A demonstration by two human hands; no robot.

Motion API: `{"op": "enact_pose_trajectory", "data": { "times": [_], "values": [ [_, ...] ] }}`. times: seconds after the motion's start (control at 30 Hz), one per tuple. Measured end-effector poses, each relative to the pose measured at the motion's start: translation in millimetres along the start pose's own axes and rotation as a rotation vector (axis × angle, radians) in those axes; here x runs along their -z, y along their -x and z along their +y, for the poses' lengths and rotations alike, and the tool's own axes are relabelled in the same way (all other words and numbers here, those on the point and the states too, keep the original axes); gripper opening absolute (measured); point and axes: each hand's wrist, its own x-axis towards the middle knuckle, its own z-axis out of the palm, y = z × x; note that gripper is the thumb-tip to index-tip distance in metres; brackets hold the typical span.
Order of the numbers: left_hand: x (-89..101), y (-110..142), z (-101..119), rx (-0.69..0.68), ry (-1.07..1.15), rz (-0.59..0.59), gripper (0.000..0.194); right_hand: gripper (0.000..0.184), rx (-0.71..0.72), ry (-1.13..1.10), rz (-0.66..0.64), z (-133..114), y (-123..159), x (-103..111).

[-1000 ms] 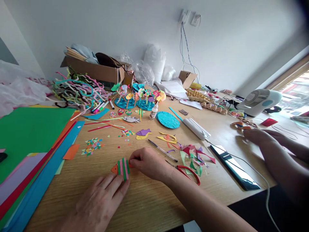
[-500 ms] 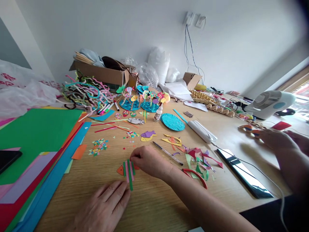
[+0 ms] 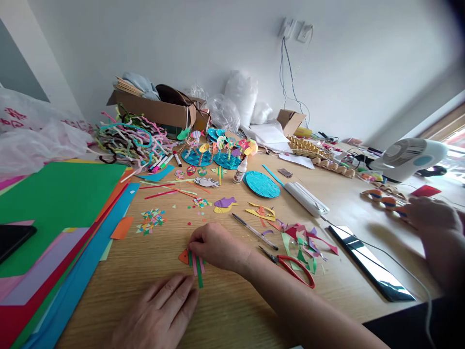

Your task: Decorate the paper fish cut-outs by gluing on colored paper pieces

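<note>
Fish (image 3: 195, 265) partly under right hand (image 3: 215, 246); paper stack (image 3: 69, 198) left, scissors (image 3: 282, 261) right.

Craft workspace: coloured paper (image 3: 74, 194), scissors (image 3: 278, 259)

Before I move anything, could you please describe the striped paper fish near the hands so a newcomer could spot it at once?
On the wooden table, find the right hand near the picture's centre. The striped fish lies partly hidden by it, just beyond the left hand. Unlike the purple fish and yellow fish farther back, it has an orange head and green and pink strips.
</note>
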Motion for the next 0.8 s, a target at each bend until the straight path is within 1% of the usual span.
{"op": "enact_pose_trajectory", "data": {
  "times": [0.13,0.2,0.3,0.37,0.43,0.57,0.7,0.8],
  "values": [
    [-0.1,2,0,-0.027,-0.007,0.020,0.042,0.021,0.014,-0.002,0.037,1,-2,7],
    [-1.4,2,0,-0.016,-0.009,0.043,0.044,0.021,0.014,-0.007,0.050,1,0,10],
    [-3.5,1,-1,0.039,-0.027,0.087,0.049,0.021,0.005,-0.010,0.021,2,7,13],
    [-3.4,-1,-3,0.050,-0.045,0.103,0.052,0.022,-0.005,-0.007,-0.013,3,10,13],
    [-1.9,-4,-4,0.034,-0.045,0.101,0.053,0.023,-0.024,0.001,-0.031,5,12,11],
    [1.0,-10,-2,-0.009,-0.022,0.079,0.054,0.023,-0.049,0.014,-0.015,9,13,7],
    [-1.2,-13,1,-0.026,-0.045,0.065,0.046,0.024,-0.036,-0.017,0.003,10,13,9],
    [-2.8,-15,1,-0.036,-0.053,0.055,0.043,0.024,-0.038,-0.017,-0.035,6,14,10]
  ]
}}
